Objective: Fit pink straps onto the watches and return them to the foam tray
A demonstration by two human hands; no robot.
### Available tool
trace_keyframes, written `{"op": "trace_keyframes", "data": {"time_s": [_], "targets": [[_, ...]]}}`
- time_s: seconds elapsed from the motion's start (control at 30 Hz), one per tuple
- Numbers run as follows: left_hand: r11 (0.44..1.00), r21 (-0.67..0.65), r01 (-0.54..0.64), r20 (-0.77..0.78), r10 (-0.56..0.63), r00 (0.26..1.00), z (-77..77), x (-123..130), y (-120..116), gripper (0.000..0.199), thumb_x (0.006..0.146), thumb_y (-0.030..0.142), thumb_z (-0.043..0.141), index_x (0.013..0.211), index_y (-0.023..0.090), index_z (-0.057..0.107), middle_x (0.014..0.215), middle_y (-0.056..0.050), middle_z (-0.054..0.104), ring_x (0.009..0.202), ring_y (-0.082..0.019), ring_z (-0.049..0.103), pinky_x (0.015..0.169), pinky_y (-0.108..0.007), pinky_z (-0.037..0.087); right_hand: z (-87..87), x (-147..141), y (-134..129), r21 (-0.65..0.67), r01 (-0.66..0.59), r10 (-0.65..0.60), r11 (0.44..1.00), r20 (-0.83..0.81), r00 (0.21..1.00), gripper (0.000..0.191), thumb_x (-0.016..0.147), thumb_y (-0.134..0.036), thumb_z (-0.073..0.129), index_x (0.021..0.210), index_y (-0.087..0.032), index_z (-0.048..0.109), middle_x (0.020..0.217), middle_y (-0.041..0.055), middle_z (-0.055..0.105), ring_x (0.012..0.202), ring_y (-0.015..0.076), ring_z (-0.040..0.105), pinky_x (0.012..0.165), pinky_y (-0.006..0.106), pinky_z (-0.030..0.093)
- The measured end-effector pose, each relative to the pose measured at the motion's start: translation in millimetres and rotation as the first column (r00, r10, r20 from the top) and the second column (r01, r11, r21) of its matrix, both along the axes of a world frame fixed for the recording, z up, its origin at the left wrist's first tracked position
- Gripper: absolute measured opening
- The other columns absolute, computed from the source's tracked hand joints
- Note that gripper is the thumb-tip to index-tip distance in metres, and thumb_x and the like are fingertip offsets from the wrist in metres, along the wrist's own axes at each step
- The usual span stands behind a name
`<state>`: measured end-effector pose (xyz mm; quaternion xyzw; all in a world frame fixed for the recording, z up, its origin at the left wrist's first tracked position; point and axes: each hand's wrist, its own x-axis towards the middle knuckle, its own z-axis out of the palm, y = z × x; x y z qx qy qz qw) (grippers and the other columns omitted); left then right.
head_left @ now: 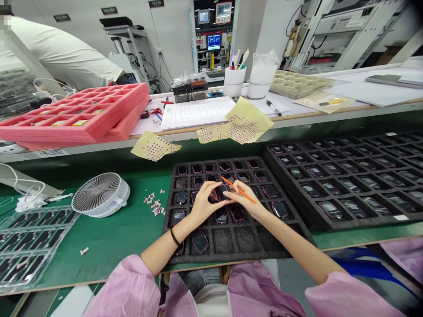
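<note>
Over the black foam tray [245,240], watch [220,192] held between both hands: left hand [205,198] half-curled round one side, right hand [247,201] nearly closed, touching the other edge, also gripping an orange stick [245,194].

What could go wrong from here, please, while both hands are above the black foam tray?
The dark, glossy watch-like piece between the left hand and right hand could slip onto the black foam tray below. The thin orange stick in the right hand, so close, might scratch its surface.
</note>
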<state>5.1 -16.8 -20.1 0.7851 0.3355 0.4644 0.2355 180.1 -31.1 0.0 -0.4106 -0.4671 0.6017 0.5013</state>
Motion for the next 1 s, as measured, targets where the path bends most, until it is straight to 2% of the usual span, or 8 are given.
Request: {"op": "trace_keyframes", "data": {"time_s": [0.27,0.4,0.5,0.63,0.7,0.8,0.93,1.0], "targets": [[0.998,0.003,-0.062,-0.002,0.062,0.998,9.3,-3.5,-2.3,0.044,0.076,0.036,0.075,0.113,0.019,0.059,0.103,-0.008,0.06,0.09,-0.019,0.062,0.071,-0.031,0.055,-9.4,5.4,6.7,0.095,0.129,-0.134,0.987,0.056,0.989,0.051,0.069,-0.053,0.076,0.063,-0.022,0.036,0.07,-0.0045,0.04,0.063,0.0121,0.043,0.061,0.031,0.056],[0.998,0.06,0.022,-0.157,-0.012,0.987,24.0,-7.8,-16.4,0.044,0.074,0.038,0.076,0.109,0.018,0.059,0.102,-0.008,0.065,0.094,-0.021,0.062,0.082,-0.035,0.052,-14.4,9.9,12.7,0.255,0.144,-0.204,0.956,0.227,0.952,0.05,0.073,-0.058,0.069,0.062,-0.023,0.034,0.064,-0.0047,0.04,0.058,0.0126,0.041,0.058,0.028,0.049],[0.99,0.117,0.074,-0.349,-0.028,0.937,29.5,-11.8,-41.2,0.045,0.077,0.043,0.073,0.111,0.016,0.059,0.102,-0.009,0.067,0.095,-0.022,0.062,0.086,-0.039,0.049,-4.1,17.1,6.9,0.383,0.138,-0.284,0.913,0.356,0.89,0.048,0.079,-0.057,0.063,0.062,-0.023,0.033,0.061,-0.0042,0.043,0.06,0.0139,0.047,0.06,0.026,0.044],[0.991,0.08,0.104,-0.558,-0.042,0.829,16.3,-22.6,-83.7,0.046,0.086,0.043,0.063,0.124,0.017,0.057,0.114,-0.011,0.067,0.102,-0.024,0.062,0.091,-0.043,0.047,9.1,25.5,-30.3,0.513,0.1,-0.385,0.852,0.488,0.783,0.042,0.087,-0.045,0.058,0.062,-0.023,0.033,0.06,-0.0028,0.047,0.067,0.0161,0.057,0.063,0.025,0.043],[0.991,0.038,0.128,-0.629,-0.076,0.774,4.8,-28.4,-101.0,0.041,0.092,0.038,0.055,0.13,0.021,0.054,0.129,-0.01,0.062,0.117,-0.026,0.057,0.101,-0.048,0.043,1.3,25.6,-56.1,0.544,0.092,-0.432,0.834,0.539,0.723,0.042,0.09,-0.039,0.056,0.06,-0.023,0.032,0.056,-0.004,0.044,0.06,0.0145,0.056,0.06,0.024,0.041],[0.989,-0.041,0.144,-0.669,-0.134,0.731,-7.0,-33.6,-117.6,0.039,0.098,0.032,0.044,0.135,0.022,0.05,0.142,-0.009,0.052,0.135,-0.026,0.043,0.112,-0.055,0.031,-25.3,20.0,-87.5,0.567,0.085,-0.483,0.82,0.602,0.636,0.041,0.093,-0.034,0.053,0.059,-0.023,0.031,0.052,-0.0056,0.041,0.047,0.0113,0.048,0.054,0.023,0.039],[0.967,-0.217,0.136,-0.6,-0.242,0.762,-0.3,-40.9,-128.8,0.039,0.098,0.028,0.042,0.135,0.021,0.051,0.144,-0.01,0.05,0.14,-0.025,0.036,0.117,-0.058,0.021,-42.2,15.5,-106.8,0.602,0.043,-0.541,0.798,0.682,0.491,0.039,0.092,-0.039,0.053,0.061,-0.024,0.036,0.054,-0.0023,0.049,0.051,0.0157,0.05,0.059,0.029,0.04],[0.926,-0.335,0.176,-0.468,-0.325,0.822,13.1,-52.2,-134.4,0.037,0.097,0.032,0.046,0.131,0.022,0.056,0.145,-0.011,0.049,0.14,-0.025,0.037,0.117,-0.055,0.023,-32.7,22.7,-115.7,0.585,0.066,-0.524,0.809,0.665,0.532,0.038,0.089,-0.042,0.058,0.064,-0.024,0.036,0.067,0.0037,0.061,0.066,0.0205,0.059,0.069,0.033,0.043]]}}
